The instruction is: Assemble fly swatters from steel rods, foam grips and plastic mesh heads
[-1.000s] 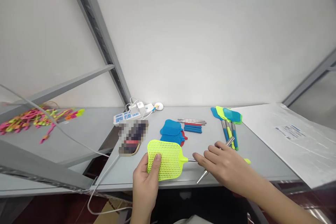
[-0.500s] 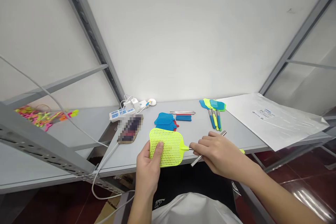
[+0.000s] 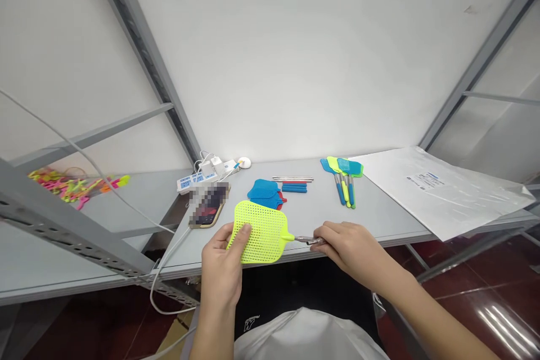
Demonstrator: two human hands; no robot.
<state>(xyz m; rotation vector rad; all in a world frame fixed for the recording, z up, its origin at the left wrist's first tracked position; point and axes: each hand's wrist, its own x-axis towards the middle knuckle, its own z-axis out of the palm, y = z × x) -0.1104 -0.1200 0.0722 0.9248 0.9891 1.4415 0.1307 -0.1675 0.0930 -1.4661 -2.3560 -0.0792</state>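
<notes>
My left hand (image 3: 223, 261) pinches a yellow-green fly swatter (image 3: 262, 233) by its perforated head, thumb on top. Its neck points right and joins a thin metal shaft. My right hand (image 3: 348, 247) is closed round that shaft, and the end of a second metal tube (image 3: 314, 241) pokes out of the same fist beside it. The far end of the shaft is hidden by the hand. Just behind the swatter head lie blue swatter heads (image 3: 264, 190), with a bit of red under them.
Metal rods (image 3: 292, 179) and blue grips (image 3: 294, 188) lie at the table's back. Several assembled swatters (image 3: 343, 180) rest right of them, beside a white plastic bag (image 3: 400, 191). A phone (image 3: 211, 205), power strip (image 3: 196, 181) and cable stand left. Grey posts (image 3: 139, 39) flank the table.
The swatter head has shifted slightly left with my left hand. In my right hand the second tube has turned from slanting across the shaft to lying nearly along it.
</notes>
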